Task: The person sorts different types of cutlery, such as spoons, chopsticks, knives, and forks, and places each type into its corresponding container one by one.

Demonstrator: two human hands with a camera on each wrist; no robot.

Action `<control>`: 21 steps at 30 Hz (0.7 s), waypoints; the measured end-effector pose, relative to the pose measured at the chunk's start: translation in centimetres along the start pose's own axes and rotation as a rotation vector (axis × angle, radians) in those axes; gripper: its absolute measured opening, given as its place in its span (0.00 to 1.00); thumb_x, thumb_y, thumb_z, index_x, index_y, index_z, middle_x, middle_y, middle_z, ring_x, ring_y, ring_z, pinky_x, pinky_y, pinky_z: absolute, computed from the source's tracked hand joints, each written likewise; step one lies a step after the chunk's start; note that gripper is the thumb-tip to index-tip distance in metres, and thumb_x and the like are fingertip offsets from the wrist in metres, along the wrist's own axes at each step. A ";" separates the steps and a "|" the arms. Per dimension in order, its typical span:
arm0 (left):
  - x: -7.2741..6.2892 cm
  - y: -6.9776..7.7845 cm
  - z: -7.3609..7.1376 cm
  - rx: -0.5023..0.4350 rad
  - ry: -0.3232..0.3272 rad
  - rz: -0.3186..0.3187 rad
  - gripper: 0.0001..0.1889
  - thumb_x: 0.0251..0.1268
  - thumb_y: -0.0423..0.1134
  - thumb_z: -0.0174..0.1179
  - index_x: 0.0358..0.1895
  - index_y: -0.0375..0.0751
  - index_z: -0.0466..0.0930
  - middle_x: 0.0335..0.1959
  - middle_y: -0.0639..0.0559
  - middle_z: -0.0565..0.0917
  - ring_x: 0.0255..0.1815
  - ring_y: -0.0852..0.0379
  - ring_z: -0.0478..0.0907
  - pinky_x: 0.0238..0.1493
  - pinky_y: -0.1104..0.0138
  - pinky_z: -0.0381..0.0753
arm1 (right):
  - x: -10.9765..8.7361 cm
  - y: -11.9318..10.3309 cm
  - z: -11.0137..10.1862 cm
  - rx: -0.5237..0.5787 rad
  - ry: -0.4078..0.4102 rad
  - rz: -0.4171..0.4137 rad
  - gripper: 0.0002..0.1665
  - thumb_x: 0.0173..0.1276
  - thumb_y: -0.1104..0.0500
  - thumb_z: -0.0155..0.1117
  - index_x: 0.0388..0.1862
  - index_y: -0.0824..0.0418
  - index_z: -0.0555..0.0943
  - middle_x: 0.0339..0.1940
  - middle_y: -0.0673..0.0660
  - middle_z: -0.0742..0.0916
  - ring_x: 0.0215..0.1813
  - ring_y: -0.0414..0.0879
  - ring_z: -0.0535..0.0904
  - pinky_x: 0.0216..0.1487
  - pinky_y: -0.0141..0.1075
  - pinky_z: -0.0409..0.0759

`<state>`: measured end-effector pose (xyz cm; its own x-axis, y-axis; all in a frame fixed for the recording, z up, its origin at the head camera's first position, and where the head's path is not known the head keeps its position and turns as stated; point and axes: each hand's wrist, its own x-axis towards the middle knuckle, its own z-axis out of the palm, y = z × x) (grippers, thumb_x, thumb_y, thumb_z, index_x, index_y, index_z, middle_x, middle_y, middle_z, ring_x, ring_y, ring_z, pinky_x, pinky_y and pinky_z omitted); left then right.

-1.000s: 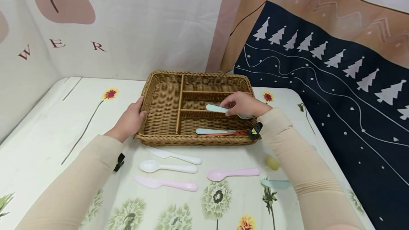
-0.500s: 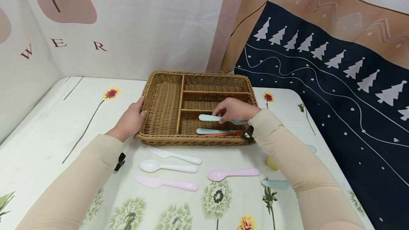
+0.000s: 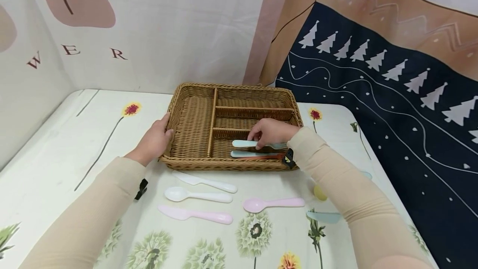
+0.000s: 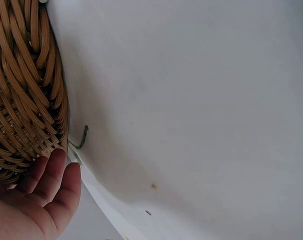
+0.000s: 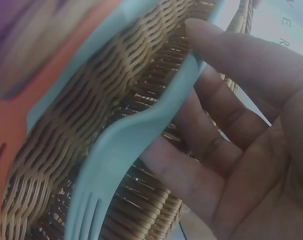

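Note:
My left hand holds the left side of a brown wicker tray, thumb at the rim and fingers along the outer wall. In the left wrist view those fingers lie against the weave. My right hand pinches a light blue fork by its handle, low over the tray's front right compartment. The fork's handle points left and its tines right. Beneath it, an orange fork and another light blue utensil lie side by side along the front wall.
On the table before the tray lie a white knife, a white spoon, a pink knife and a pink spoon. A light blue knife and a yellow piece are partly behind my right sleeve.
My right hand has carried the light blue fork forward from over the middle divider, down into the front right compartment. My left hand keeps its hold on the tray.

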<state>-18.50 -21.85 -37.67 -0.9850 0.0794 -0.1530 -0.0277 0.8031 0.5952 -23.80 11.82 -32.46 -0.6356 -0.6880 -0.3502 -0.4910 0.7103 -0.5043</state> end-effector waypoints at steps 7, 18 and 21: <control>0.0 -0.1 0.0 0.004 0.002 0.003 0.32 0.79 0.36 0.35 0.76 0.32 0.30 0.66 0.21 0.56 0.68 0.28 0.57 0.67 0.39 0.58 | 0.2 -0.3 0.3 -0.025 -0.044 -0.016 0.17 0.57 0.69 0.72 0.47 0.63 0.86 0.35 0.54 0.85 0.34 0.42 0.74 0.38 0.32 0.76; 0.1 -0.2 0.1 0.006 0.006 -0.001 0.32 0.79 0.36 0.35 0.76 0.32 0.30 0.65 0.21 0.57 0.67 0.28 0.58 0.66 0.39 0.60 | 0.8 -0.7 1.0 -0.060 -0.123 0.007 0.15 0.57 0.68 0.72 0.45 0.63 0.86 0.35 0.54 0.85 0.34 0.41 0.74 0.37 0.31 0.75; 0.1 -0.1 0.1 0.009 0.007 0.000 0.32 0.79 0.36 0.35 0.76 0.32 0.30 0.65 0.21 0.58 0.67 0.28 0.59 0.66 0.39 0.60 | 0.9 -0.7 1.1 -0.071 -0.131 0.017 0.14 0.57 0.68 0.72 0.44 0.62 0.87 0.35 0.54 0.85 0.33 0.41 0.74 0.36 0.30 0.75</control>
<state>-18.54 -21.89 -37.85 -0.9862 0.0750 -0.1473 -0.0264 0.8084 0.5880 -23.37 10.52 -33.29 -0.5634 -0.6861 -0.4603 -0.5246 0.7275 -0.4422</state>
